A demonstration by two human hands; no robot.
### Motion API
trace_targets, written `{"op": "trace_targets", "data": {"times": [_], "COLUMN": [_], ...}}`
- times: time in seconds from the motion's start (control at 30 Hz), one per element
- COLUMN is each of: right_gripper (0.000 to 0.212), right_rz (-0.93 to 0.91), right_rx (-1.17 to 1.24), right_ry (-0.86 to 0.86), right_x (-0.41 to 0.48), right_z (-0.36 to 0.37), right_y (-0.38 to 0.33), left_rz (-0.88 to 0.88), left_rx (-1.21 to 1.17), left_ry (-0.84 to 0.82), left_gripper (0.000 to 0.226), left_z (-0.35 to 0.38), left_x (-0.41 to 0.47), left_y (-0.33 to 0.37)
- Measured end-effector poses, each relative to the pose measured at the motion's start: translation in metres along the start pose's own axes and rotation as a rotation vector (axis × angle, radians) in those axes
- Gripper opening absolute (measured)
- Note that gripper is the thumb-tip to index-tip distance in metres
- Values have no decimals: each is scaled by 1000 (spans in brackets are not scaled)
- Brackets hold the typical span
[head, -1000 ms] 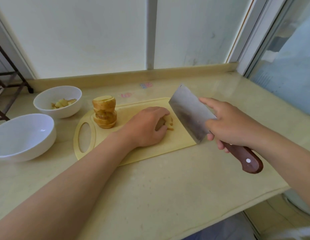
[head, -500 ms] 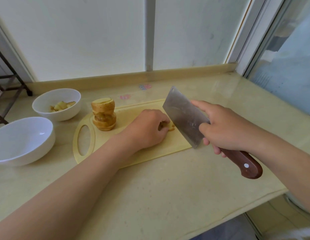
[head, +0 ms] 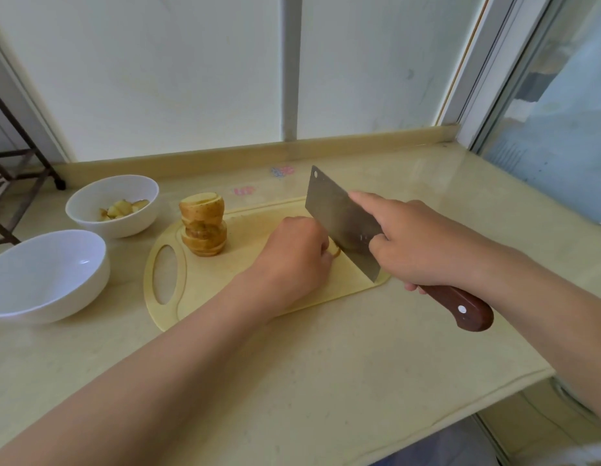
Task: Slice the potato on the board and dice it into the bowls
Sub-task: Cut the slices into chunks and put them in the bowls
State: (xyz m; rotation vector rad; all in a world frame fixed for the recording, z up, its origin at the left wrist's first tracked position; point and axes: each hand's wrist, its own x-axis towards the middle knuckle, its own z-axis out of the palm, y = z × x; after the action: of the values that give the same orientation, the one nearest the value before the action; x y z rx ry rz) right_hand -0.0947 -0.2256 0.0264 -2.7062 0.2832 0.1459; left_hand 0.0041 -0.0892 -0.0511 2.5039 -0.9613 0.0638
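Note:
A pale yellow cutting board (head: 245, 290) lies on the counter. A stack of potato slices (head: 203, 228) stands at its far left end. My left hand (head: 294, 260) is curled over a potato piece (head: 336, 252) in the board's middle, hiding most of it. My right hand (head: 413, 243) grips the wooden handle of a cleaver (head: 342, 223), forefinger along the blade's spine. The blade's edge rests on the board right beside my left fingers. The far white bowl (head: 112, 205) holds potato pieces. The near white bowl (head: 45, 274) looks empty.
The beige counter (head: 326, 364) ends at a front edge on the right, above a drop to the floor. A wall with window panes runs behind it. A dark metal rack (head: 13, 169) stands at the far left.
The cleaver has swung left and down from a raised tilt to the board, close against my left fingers. My left hand has stayed over the potato piece.

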Motion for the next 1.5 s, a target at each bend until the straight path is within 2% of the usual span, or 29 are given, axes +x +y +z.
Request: {"op": "trace_targets", "data": {"times": [0.13, 0.33, 0.47, 1.07, 1.27, 1.5], "right_gripper": [75, 77, 76, 75, 79, 75], "right_rz": [-2, -8, -3, 18, 32, 17], "right_rx": [-22, -28, -64, -295, -70, 5], "right_ry": [39, 40, 5, -82, -5, 56], "right_x": [-4, -10, -19, -24, 26, 5], "right_z": [-1, 0, 0, 8, 9, 6], "right_y": [-2, -10, -11, -13, -23, -12], "left_rz": [49, 315, 390, 416, 430, 425], "left_rx": [-19, -85, -51, -56, -68, -83], "left_ry": [-2, -6, 27, 7, 67, 85], "left_gripper": [15, 13, 14, 20, 15, 14], "left_z": [-2, -1, 4, 5, 5, 3], "left_x": [0, 4, 5, 10, 4, 4], "left_y": [-3, -26, -33, -38, -40, -43]}}
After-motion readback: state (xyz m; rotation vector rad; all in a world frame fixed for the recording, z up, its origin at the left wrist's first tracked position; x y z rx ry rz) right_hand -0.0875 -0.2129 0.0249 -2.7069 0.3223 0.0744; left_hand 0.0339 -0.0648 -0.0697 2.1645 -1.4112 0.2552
